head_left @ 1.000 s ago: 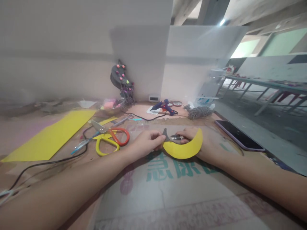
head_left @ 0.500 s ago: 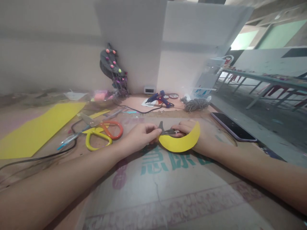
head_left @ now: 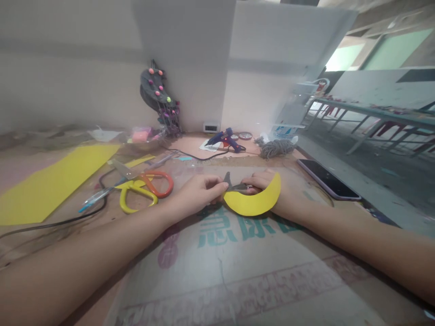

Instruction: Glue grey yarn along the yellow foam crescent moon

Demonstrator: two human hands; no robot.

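The yellow crescent (head_left: 253, 204) is held just above the printed sheet (head_left: 265, 258), its horns at 9 and 2 o'clock. Taking it as the dial's centre, a grey piece (head_left: 227, 179) juts up at its 9 o'clock end. There the left hand (head_left: 204, 188) has its grip closed, thumb and fingertips pinching that end. The right hand (head_left: 263, 180) lies behind the far horn, towards 2 o'clock, its fingers curled round a dark tool (head_left: 239, 187) that points to 9; whether they touch the crescent is hidden.

Beyond the left hand, at 9 o'clock, the scissors (head_left: 144, 175) lie partly open, with a pen (head_left: 97, 198) beside them and a yellow sheet (head_left: 64, 181) farther out. On the table (head_left: 190, 141) at 11 o'clock rests a glue gun (head_left: 222, 139), a small display (head_left: 211, 128) behind it. Grey yarn (head_left: 277, 147) sits at 1, and a phone (head_left: 326, 178) between 2 and 3. Farthest, between 10 and 11, a beaded grey crescent (head_left: 154, 90) stands against the wall (head_left: 190, 59).
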